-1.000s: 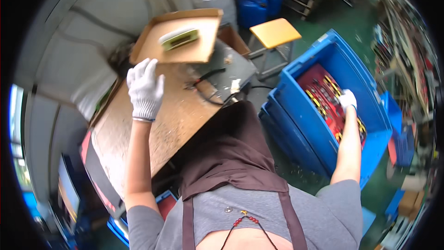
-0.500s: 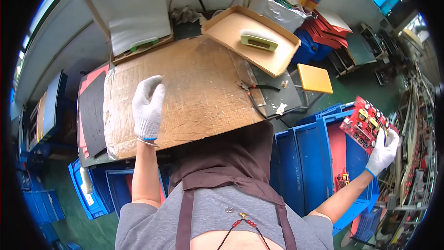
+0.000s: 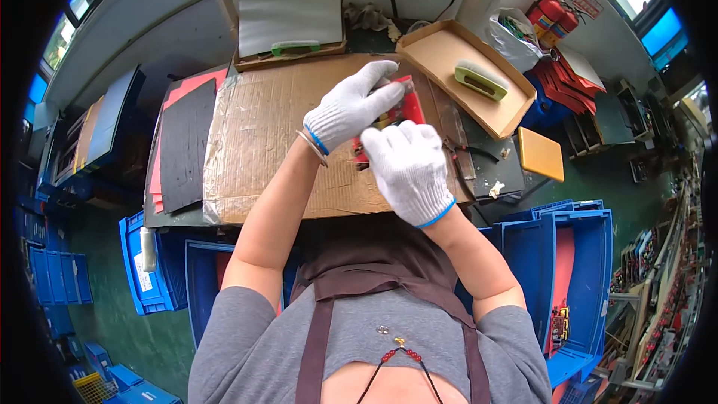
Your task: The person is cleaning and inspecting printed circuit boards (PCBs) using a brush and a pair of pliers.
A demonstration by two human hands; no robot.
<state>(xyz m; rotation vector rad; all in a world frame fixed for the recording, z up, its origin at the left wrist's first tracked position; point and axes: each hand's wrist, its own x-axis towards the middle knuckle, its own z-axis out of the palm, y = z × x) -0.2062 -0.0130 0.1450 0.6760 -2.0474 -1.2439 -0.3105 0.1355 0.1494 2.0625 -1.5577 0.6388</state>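
Observation:
Both my hands wear white knit gloves and meet over a brown cardboard sheet that covers the workbench. My left hand and my right hand hold a flat red part between them, just above the cardboard. The gloves hide most of the part, so only its red upper edge shows. My right hand is closed over its lower end, and my left hand's fingers lie along its left side.
A shallow cardboard tray with a green block sits at the back right. Black and red sheets lie left of the cardboard. A white sheet stack stands behind. Blue bins flank me. A yellow stool is at the right.
My right hand has swung in from the blue bin at the right, bringing the red part onto the bench. My left hand moved right across the cardboard to meet it.

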